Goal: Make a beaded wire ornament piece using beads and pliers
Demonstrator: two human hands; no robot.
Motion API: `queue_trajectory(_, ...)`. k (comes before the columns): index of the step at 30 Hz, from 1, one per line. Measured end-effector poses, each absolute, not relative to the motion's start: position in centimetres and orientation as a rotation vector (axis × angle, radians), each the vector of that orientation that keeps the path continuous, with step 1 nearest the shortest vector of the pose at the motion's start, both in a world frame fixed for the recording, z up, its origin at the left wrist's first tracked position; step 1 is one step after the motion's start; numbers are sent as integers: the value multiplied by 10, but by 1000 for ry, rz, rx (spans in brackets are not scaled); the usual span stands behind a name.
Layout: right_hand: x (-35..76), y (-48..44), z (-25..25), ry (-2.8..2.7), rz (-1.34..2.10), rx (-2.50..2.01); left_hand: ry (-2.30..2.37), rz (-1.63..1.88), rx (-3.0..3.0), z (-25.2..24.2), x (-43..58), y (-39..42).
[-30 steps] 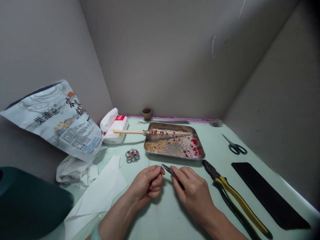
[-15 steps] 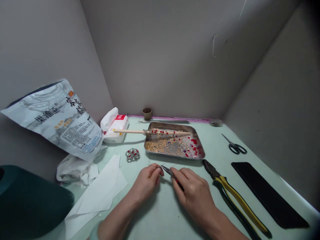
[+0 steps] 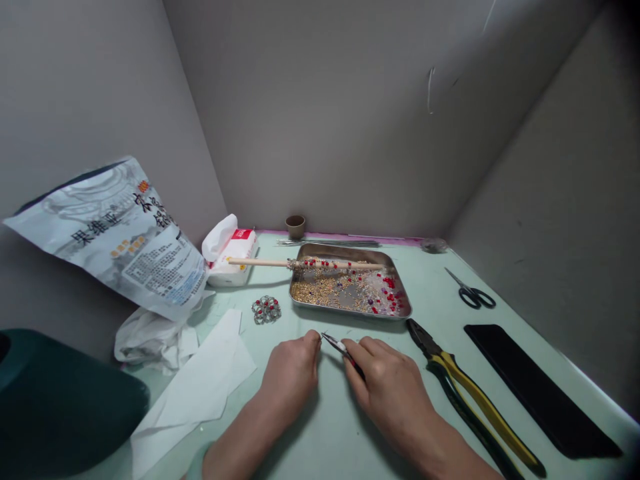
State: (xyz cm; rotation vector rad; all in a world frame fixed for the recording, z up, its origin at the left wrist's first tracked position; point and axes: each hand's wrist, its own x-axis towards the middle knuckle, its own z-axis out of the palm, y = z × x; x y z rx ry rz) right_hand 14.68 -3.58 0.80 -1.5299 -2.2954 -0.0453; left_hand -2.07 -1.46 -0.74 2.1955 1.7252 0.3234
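Observation:
My right hand [image 3: 393, 387] is closed around small pointed pliers [image 3: 345, 351], their tips directed left. My left hand [image 3: 291, 369] is closed in a pinch just left of those tips; whatever it holds is too small to make out. Beyond my hands lies a metal tray [image 3: 320, 309] of gold, clear and red beads. A wooden stick [image 3: 265, 263] rests across the tray, with wire and red beads wound around it. Left of the tray is a wire piece with red beads [image 3: 266, 310].
Large combination pliers [image 3: 450, 373], scissors [image 3: 470, 292] and a flat black slab [image 3: 537, 390] lie at the right. At the left are white paper [image 3: 200, 380], a pouch [image 3: 125, 233], a tissue pack [image 3: 235, 259] and a dark green container [image 3: 65, 400]. A small cup [image 3: 295, 227] stands behind.
My left hand has turned, so its back now faces up and its fingers sit closer to the pliers' tips. The right hand stays nearly in place, with the pliers slightly rotated.

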Motion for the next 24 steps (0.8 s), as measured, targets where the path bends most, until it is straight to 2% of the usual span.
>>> queue_trajectory(4, 141, -35, 13, -2314, -19, -1589, 1729, 355, 2163, -9, -21, -14)
queue_trajectory(8, 140, -33, 14, -2289, -17, -1561, 1536, 701, 1817, -9, -20, -10)
queue_trajectory(11, 143, -32, 14, -2239, -25, -1515, 1343, 834, 1486, -8, -18, -7)
queue_trajectory(24, 152, -30, 16, -2156, 36, -1469, 953, 789, 814, 3, -19, -12)
